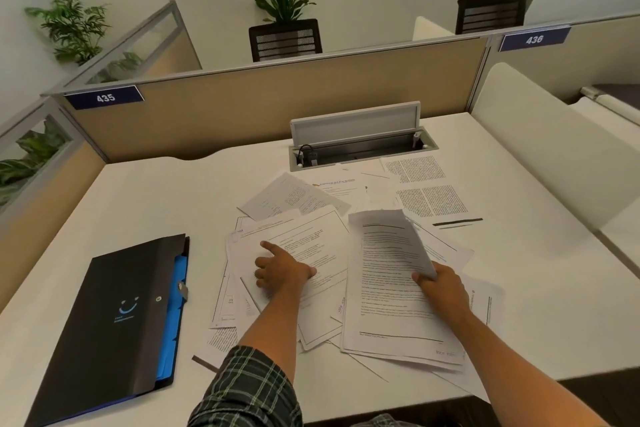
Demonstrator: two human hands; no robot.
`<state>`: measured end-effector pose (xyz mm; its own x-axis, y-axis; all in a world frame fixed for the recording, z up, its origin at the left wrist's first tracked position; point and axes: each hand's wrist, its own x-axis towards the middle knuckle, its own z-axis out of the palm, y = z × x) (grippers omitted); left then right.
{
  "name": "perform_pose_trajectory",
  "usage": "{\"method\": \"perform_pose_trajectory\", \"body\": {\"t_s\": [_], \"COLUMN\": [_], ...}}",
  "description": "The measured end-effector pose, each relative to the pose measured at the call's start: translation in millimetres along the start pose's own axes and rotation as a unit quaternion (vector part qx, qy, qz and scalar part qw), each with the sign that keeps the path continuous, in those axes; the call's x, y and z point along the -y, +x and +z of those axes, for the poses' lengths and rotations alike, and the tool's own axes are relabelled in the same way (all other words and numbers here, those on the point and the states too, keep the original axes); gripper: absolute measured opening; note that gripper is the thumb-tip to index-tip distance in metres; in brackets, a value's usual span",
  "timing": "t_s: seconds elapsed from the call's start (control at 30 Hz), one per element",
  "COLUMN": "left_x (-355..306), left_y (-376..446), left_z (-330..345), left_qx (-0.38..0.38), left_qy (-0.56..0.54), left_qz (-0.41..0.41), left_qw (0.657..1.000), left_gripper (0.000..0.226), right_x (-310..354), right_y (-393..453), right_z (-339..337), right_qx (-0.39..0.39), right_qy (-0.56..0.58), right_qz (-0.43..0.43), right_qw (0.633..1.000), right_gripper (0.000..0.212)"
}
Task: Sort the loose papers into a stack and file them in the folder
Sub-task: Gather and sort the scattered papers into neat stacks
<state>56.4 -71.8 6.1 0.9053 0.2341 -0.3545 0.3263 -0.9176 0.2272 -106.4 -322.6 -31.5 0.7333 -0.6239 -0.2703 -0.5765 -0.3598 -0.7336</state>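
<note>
Loose printed papers (304, 198) lie scattered and overlapping across the middle of the white desk (145, 204). My left hand (282, 270) rests on a sheet in the pile, index finger stretched forward, the other fingers curled. My right hand (441, 288) grips the right edge of a bundle of sheets (388, 274), whose top page curls upward. A black folder (114, 322) with a blue inner lining and a smile logo lies closed at the left, apart from the papers.
An open cable tray with a raised lid (356, 139) sits at the back of the desk, just beyond the farthest papers. Beige partition walls (277, 94) enclose the desk at the back and left. A white divider (540, 149) stands at the right.
</note>
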Motion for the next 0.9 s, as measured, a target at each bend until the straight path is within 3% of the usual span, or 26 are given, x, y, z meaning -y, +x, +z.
{"method": "perform_pose_trajectory", "body": {"t_s": [0.27,0.53,0.6,0.73,0.83,0.9], "left_x": [1,-4,-5,-2,1,2], "left_y": [15,19,19,21,26,32], "left_z": [-11,-10,-10,-11,-19,-26], "left_qx": [0.014,0.041,0.043,0.025,-0.009,-0.023], "left_qy": [0.034,-0.048,-0.066,-0.067,-0.005,0.054], "left_qz": [0.040,0.046,0.049,0.107,0.124,0.146], "left_qw": [0.999,0.997,0.996,0.992,0.992,0.987], "left_gripper": [0.150,0.139,0.126,0.067,0.060,0.068], "right_x": [-1,-2,-2,-1,-1,0], "right_y": [-1,-1,-2,-3,-3,-3], "right_z": [-1,-1,-1,-2,-3,-3], "right_qx": [0.002,0.000,0.001,0.001,0.006,0.009], "right_qy": [0.001,0.002,0.004,0.007,0.007,0.008], "right_qz": [-0.008,-0.005,-0.005,0.000,0.002,0.003], "right_qw": [1.000,1.000,1.000,1.000,1.000,1.000], "right_gripper": [0.025,0.023,0.023,0.023,0.024,0.025]}}
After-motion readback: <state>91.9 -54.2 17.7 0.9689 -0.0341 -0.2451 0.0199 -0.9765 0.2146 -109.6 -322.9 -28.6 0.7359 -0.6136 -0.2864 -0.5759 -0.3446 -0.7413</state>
